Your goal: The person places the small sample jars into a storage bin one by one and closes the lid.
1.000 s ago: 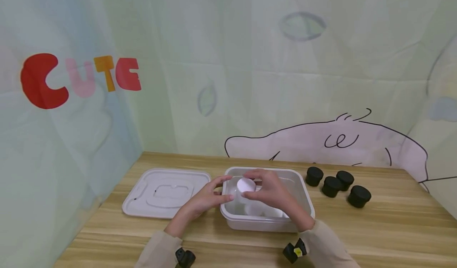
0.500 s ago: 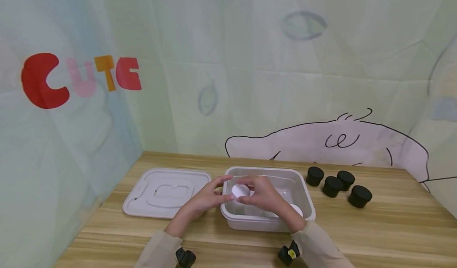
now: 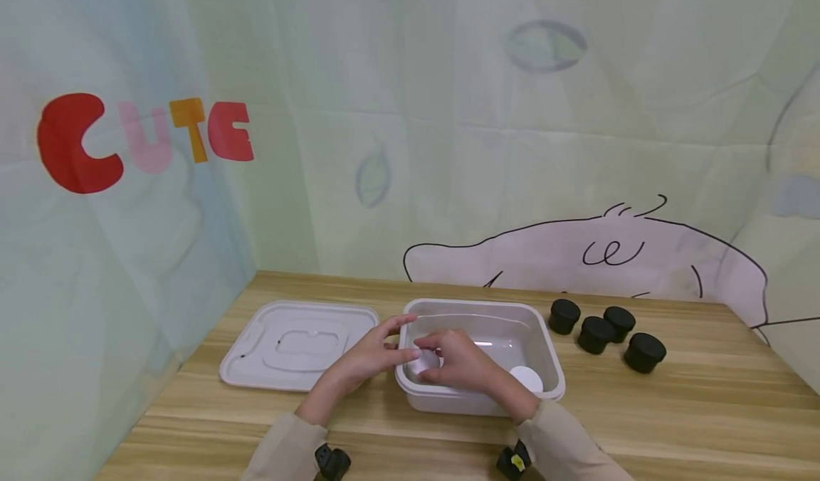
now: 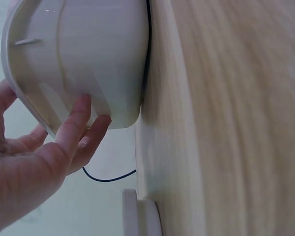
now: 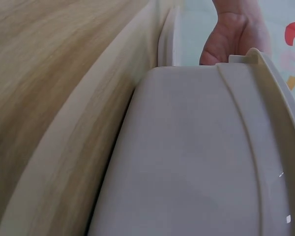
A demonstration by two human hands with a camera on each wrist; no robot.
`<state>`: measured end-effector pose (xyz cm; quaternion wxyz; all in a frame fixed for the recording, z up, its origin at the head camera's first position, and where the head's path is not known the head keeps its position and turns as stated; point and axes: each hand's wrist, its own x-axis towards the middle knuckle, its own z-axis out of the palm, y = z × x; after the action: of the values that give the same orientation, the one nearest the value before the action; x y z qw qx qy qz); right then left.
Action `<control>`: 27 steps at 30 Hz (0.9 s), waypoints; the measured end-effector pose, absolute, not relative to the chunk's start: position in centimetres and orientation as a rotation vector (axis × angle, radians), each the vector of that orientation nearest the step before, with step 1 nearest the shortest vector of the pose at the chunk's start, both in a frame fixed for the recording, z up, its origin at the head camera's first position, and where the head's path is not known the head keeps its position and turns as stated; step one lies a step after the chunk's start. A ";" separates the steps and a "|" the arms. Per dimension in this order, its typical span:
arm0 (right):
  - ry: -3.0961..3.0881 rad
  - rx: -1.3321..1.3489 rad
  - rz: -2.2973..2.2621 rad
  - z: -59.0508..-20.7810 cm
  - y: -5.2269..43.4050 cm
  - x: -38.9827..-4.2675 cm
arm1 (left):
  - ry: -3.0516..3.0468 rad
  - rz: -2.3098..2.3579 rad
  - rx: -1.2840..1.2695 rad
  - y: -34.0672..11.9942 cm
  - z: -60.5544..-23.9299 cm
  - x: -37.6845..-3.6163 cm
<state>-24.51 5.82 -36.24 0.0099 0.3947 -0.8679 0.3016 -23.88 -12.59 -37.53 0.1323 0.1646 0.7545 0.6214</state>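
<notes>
Plainly, it all comes down to how close the white disc point(image 3: 423, 365) sits to both hands at the left end of the white tub point(image 3: 460, 403). From where I stand, the right hand point(image 3: 463, 360) has it, thumb and fingers set narrow in a pinch around its edge, low inside the walls, a little below the middle of the frame. I can't tell whether it touches the tub's floor. Being round, it gives no long axis to go by; the tub does, its long way running left to right, and the right forearm comes in over the near rim from the lower right. The left hand point(image 3: 376, 349) is just beside: thumb and forefinger hook over the left rim, the thumb's tip near the disc, while in the left wrist view other fingertips rest against the outer wall. A second disc point(image 3: 527, 379) lies in the tub's near right corner, beside the right wrist and well apart from the pinch. Farther off, the lid point(image 3: 301, 361) lies flat at left of centre, and four black pots point(image 3: 644, 353) stand to the right of the tub.
</notes>
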 end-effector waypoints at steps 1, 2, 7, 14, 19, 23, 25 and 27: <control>-2.718 1.233 0.945 -36.3 5.8 -24.5 | 2.187 1.805 0.478 -12.6 -37.6 -23.9; -2.724 1.232 0.944 -36.3 5.8 -24.6 | 2.185 1.806 0.476 -12.6 -37.6 -23.9; -2.773 1.188 0.942 -36.3 5.9 -24.6 | 2.188 1.800 0.466 -12.6 -37.6 -23.9; -2.825 1.133 0.929 -36.1 6.0 -24.6 | 2.205 1.795 0.448 -12.6 -37.4 -23.9; -2.822 1.125 0.932 -36.0 6.4 -24.6 | 2.199 1.800 0.448 -12.6 -37.4 -23.9; -2.802 1.113 0.980 -35.6 7.6 -24.7 | 2.188 1.809 0.453 -12.5 -37.5 -23.9; -2.788 1.094 1.020 -35.4 8.5 -24.8 | 2.188 1.812 0.445 -12.5 -37.5 -23.9; -2.765 1.073 1.070 -35.2 9.5 -25.0 | 2.190 1.816 0.435 -12.5 -37.5 -23.9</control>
<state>-25.03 9.53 -35.16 -0.0057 0.3403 -0.8769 0.3393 -23.92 -12.50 -37.45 0.1316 0.1500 0.7543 0.6255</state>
